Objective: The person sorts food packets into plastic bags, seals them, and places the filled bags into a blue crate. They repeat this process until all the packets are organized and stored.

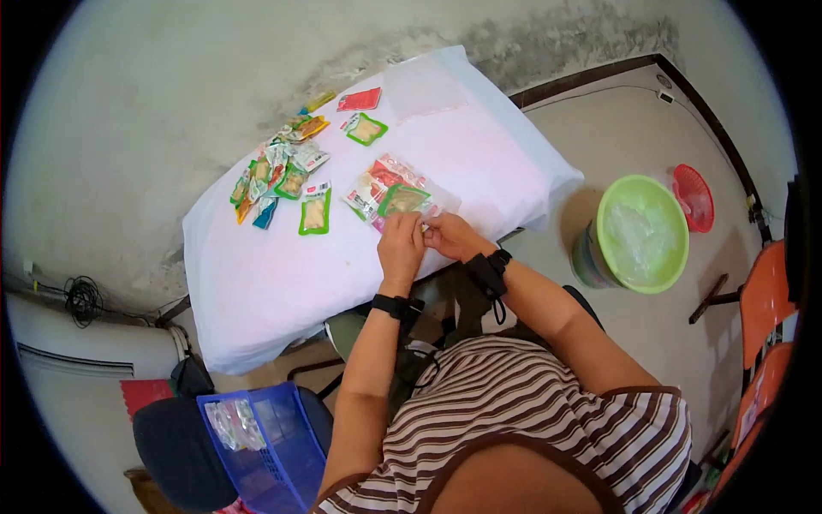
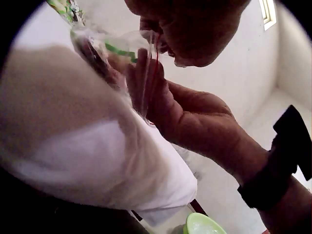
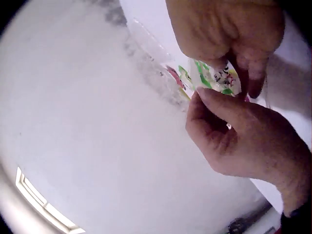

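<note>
A clear plastic bag (image 1: 445, 202) with red and pink printing lies at the table's near edge, a green-edged snack packet (image 1: 402, 200) showing in it. My left hand (image 1: 401, 250) pinches the bag's near edge. Close beside it, my right hand (image 1: 454, 237) pinches the same edge, and the fingertips of both hands nearly meet. In the left wrist view a thin red line runs along the edge of the bag (image 2: 119, 48), with the right hand's fingers (image 2: 161, 105) behind the clear film. The right wrist view shows thumb and fingers of the left hand (image 3: 243, 134) bent together.
The white-covered table (image 1: 282, 291) bears a pile of snack packets (image 1: 278, 167) at left, several single packets, a red packet (image 1: 360, 99) and a clear sheet (image 1: 424, 92). On the right stand a green basin (image 1: 676, 257) and a red basket (image 1: 695, 199). A blue crate (image 1: 287, 428) sits behind left.
</note>
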Action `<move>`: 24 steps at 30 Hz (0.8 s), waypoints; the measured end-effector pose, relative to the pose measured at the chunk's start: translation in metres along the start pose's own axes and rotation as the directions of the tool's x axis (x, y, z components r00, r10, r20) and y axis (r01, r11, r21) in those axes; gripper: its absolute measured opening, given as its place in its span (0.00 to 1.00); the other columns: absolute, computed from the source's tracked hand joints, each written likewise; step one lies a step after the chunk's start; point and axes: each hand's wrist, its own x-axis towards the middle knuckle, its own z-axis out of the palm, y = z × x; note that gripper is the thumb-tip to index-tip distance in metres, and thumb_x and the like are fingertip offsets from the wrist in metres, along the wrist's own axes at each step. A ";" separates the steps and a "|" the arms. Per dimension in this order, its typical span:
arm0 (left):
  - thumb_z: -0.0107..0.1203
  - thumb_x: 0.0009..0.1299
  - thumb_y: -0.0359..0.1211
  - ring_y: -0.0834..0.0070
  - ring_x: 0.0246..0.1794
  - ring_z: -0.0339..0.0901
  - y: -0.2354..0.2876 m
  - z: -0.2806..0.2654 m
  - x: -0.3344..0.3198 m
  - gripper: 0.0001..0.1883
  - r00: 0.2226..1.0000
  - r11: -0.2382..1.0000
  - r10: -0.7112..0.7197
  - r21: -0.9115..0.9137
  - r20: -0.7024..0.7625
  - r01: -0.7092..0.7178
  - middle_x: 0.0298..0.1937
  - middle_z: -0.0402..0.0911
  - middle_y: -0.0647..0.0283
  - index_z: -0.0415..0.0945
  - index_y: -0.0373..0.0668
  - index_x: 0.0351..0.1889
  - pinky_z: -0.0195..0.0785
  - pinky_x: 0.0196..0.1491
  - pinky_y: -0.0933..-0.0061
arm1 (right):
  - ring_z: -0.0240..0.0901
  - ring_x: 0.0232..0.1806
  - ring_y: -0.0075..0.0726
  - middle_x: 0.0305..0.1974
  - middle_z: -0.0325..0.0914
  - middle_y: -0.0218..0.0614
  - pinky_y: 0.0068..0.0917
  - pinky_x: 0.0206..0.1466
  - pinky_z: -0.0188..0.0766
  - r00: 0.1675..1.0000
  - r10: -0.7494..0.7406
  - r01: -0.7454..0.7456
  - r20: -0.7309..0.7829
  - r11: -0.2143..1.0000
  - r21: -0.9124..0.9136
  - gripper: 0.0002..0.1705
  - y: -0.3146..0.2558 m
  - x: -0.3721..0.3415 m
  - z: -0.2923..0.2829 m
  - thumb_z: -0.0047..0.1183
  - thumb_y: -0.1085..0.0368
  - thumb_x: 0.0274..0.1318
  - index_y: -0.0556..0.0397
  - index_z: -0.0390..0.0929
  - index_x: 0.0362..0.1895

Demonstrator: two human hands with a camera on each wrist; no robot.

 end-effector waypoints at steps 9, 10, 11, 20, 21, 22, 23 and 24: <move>0.55 0.59 0.27 0.63 0.32 0.73 -0.006 -0.005 0.004 0.04 0.996 0.999 0.046 -0.009 -0.072 -0.046 0.29 0.73 0.61 0.75 0.43 0.32 0.68 0.33 0.68 | 0.74 0.36 0.34 0.42 0.72 0.36 0.28 0.36 0.74 0.993 -0.064 0.098 0.096 0.907 -0.409 0.13 -0.005 -0.010 0.017 0.41 0.67 0.61 0.53 0.67 0.50; 0.55 0.59 0.27 0.63 0.32 0.73 -0.008 -0.006 0.004 0.04 0.997 0.999 0.041 -0.009 -0.073 -0.041 0.29 0.73 0.61 0.75 0.43 0.32 0.68 0.33 0.68 | 0.75 0.37 0.33 0.43 0.72 0.35 0.27 0.36 0.74 0.986 0.043 -0.061 -0.162 0.992 -0.109 0.13 -0.013 -0.028 0.039 0.40 0.66 0.62 0.53 0.68 0.50; 0.55 0.59 0.27 0.63 0.32 0.73 -0.010 -0.006 0.006 0.04 0.994 0.998 0.054 -0.005 -0.093 -0.055 0.30 0.73 0.61 0.75 0.42 0.32 0.68 0.33 0.68 | 0.75 0.37 0.33 0.43 0.72 0.35 0.27 0.36 0.74 0.986 0.044 -0.062 -0.163 0.992 -0.111 0.13 -0.018 -0.037 0.046 0.40 0.66 0.62 0.53 0.68 0.50; 0.54 0.59 0.25 0.62 0.33 0.73 -0.010 -0.011 0.014 0.05 0.990 0.997 0.002 -0.076 -0.138 -0.013 0.31 0.74 0.58 0.75 0.40 0.33 0.68 0.35 0.67 | 0.68 0.53 0.45 0.53 0.69 0.44 0.33 0.49 0.69 0.854 -0.487 0.278 0.186 0.124 -0.953 0.23 -0.013 -0.056 0.032 0.43 0.74 0.54 0.48 0.68 0.57; 0.54 0.59 0.25 0.61 0.33 0.73 -0.010 -0.011 0.012 0.05 0.992 0.997 -0.007 -0.082 -0.130 -0.004 0.32 0.74 0.58 0.75 0.40 0.33 0.68 0.35 0.67 | 0.65 0.55 0.49 0.54 0.68 0.47 0.34 0.53 0.66 0.802 -0.496 0.302 0.333 -0.145 -0.942 0.25 -0.014 -0.058 0.034 0.43 0.75 0.51 0.49 0.69 0.56; 0.54 0.59 0.25 0.61 0.33 0.73 -0.010 -0.010 0.009 0.05 0.992 0.997 -0.008 -0.082 -0.124 -0.002 0.32 0.74 0.58 0.75 0.40 0.33 0.68 0.35 0.67 | 0.62 0.57 0.52 0.54 0.67 0.50 0.35 0.56 0.63 0.748 -0.462 0.301 0.477 -0.404 -0.864 0.27 -0.013 -0.060 0.034 0.44 0.76 0.47 0.51 0.70 0.55; 0.54 0.59 0.25 0.61 0.33 0.73 -0.012 -0.009 0.006 0.05 0.991 0.997 0.003 -0.077 -0.133 -0.014 0.32 0.74 0.58 0.75 0.40 0.33 0.68 0.35 0.67 | 0.62 0.57 0.52 0.54 0.67 0.50 0.35 0.56 0.63 0.748 -0.465 0.298 0.473 -0.401 -0.866 0.27 -0.009 -0.060 0.029 0.44 0.76 0.47 0.51 0.70 0.55; 0.53 0.59 0.25 0.61 0.33 0.73 -0.014 -0.008 0.004 0.05 0.990 0.997 0.015 -0.072 -0.142 -0.025 0.32 0.74 0.58 0.75 0.40 0.33 0.67 0.35 0.66 | 0.62 0.57 0.52 0.54 0.66 0.50 0.35 0.56 0.64 0.753 -0.466 0.284 0.466 -0.408 -0.868 0.26 -0.003 -0.059 0.023 0.45 0.76 0.45 0.53 0.70 0.54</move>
